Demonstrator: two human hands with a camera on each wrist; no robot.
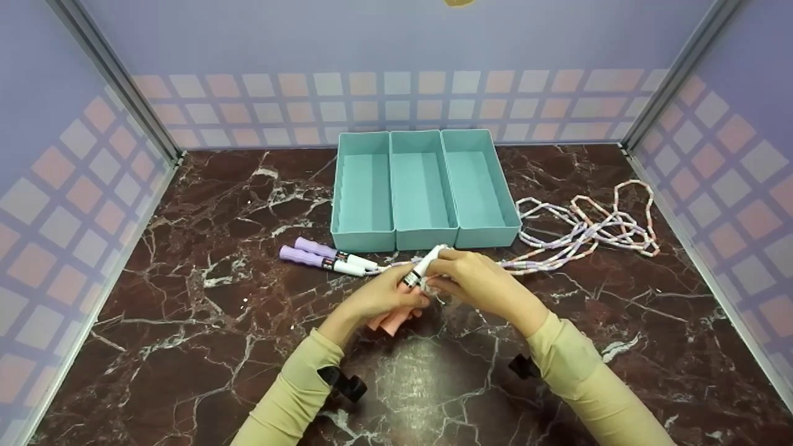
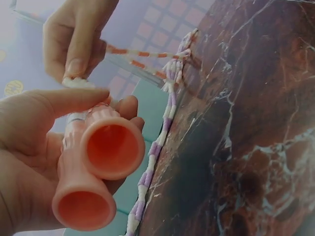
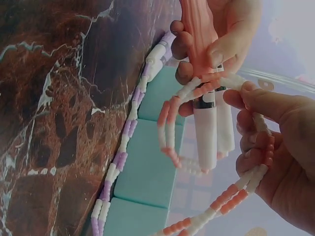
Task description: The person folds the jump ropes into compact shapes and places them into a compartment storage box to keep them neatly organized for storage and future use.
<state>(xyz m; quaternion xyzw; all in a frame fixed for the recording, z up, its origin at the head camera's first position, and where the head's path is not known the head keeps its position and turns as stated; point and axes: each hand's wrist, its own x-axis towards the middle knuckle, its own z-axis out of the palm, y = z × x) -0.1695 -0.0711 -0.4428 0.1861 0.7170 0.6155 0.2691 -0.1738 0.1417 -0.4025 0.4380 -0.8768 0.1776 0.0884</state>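
Observation:
My left hand (image 1: 384,294) grips the two orange-and-white jump rope handles (image 3: 197,44) side by side. In the left wrist view, their flared orange ends (image 2: 66,182) point toward the camera. My right hand (image 3: 288,132) pinches the orange-and-white beaded rope (image 3: 229,199) close to the handles. Part of that rope loops around the handles near their black bands. Left of my hands, a second pair of handles, purple and white (image 1: 310,257), lies on the table. Their purple-and-white beaded rope (image 2: 152,152) runs along the front of the teal bins. Both ropes trail to the right.
Three teal bins (image 1: 427,240) stand joined side by side behind my hands. Tangled beaded rope (image 1: 595,232) lies on the dark marbled table (image 1: 186,297) to their right. Lilac panels (image 1: 396,43) with checked bands enclose the back and sides.

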